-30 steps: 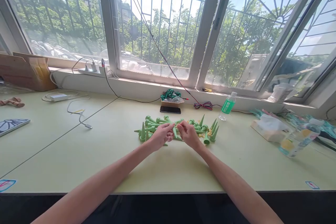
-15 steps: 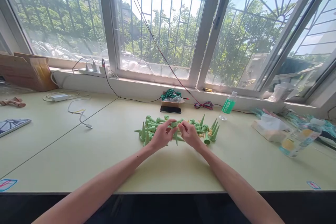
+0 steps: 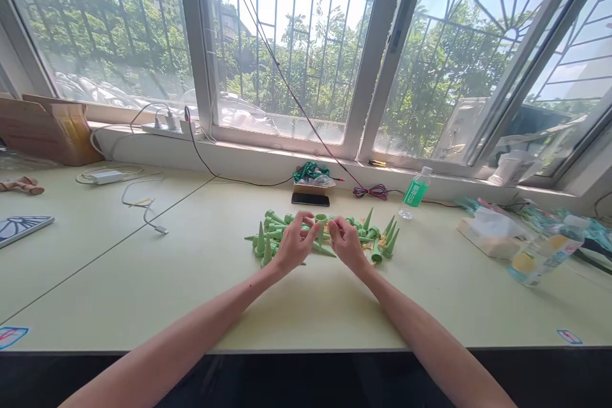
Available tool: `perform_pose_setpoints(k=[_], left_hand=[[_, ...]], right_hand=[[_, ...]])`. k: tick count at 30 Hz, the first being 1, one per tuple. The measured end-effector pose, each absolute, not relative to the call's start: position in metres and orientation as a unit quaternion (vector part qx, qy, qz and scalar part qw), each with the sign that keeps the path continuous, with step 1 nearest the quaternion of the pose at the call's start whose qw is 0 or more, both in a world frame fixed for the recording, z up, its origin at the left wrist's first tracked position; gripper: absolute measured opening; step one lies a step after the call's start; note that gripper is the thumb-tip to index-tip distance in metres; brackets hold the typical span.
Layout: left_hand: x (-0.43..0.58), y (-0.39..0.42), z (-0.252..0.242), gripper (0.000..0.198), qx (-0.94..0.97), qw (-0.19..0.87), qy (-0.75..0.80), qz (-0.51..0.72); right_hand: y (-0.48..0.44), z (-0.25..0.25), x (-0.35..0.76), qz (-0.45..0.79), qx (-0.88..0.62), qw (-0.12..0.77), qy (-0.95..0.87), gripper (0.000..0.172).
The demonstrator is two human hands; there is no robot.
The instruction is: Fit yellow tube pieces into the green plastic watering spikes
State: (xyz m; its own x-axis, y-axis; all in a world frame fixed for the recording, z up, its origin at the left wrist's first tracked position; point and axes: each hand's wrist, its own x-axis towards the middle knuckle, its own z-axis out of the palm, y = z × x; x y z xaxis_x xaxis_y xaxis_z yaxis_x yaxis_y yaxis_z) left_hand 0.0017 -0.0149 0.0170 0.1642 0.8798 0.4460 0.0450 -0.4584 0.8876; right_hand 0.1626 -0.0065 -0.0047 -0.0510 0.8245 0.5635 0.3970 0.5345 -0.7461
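A green plastic cone-shaped spike [image 3: 321, 220] with a round, hollow cap stands upright between my hands. My left hand [image 3: 297, 241] has its thumb against the spike's side, and its index finger is curved away from the cap. My right hand [image 3: 346, 241] is closed in a pinch just right of the cap; what its fingertips hold is too small to make out. Around both hands lies a pile of similar green spikes [image 3: 268, 243], some upright and some on their sides. Small yellowish pieces [image 3: 382, 242] lie among the spikes on the right.
Behind the pile are a black phone [image 3: 310, 200] and a small box with green material [image 3: 312, 173]. A green-labelled bottle [image 3: 415, 192] stands to the right. Farther right are a tissue box [image 3: 489, 233] and a larger bottle [image 3: 545, 252]. White cables [image 3: 143, 203] lie left.
The spike between my hands has risen slightly and its cap opening now shows. My left index finger has lifted off the cap. My right hand stays close beside it, still pinched.
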Motion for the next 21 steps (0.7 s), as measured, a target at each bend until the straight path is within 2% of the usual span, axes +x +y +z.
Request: perform_pose_setpoints(k=[2, 5, 9, 21], left_hand=[[0.002, -0.0127, 0.0178, 0.04, 0.633, 0.449, 0.349, 0.525], [0.0018, -0.0083, 0.0173, 0.06, 0.599, 0.565, 0.346, 0.449], [0.001, -0.0056, 0.0167, 0.074, 0.556, 0.684, 0.327, 0.342], [-0.0055, -0.0056, 0.0171, 0.071, 0.494, 0.776, 0.27, 0.285]], right_hand=[[-0.0076, -0.0037, 0.1632, 0.196, -0.442, 0.539, -0.69, 0.037], [-0.009, -0.003, 0.1643, 0.186, -0.436, 0.541, -0.695, 0.035], [-0.0095, -0.0043, 0.1651, 0.191, -0.419, 0.532, -0.71, 0.033], [-0.0118, -0.0019, 0.1641, 0.213, -0.404, 0.526, -0.718, 0.033]])
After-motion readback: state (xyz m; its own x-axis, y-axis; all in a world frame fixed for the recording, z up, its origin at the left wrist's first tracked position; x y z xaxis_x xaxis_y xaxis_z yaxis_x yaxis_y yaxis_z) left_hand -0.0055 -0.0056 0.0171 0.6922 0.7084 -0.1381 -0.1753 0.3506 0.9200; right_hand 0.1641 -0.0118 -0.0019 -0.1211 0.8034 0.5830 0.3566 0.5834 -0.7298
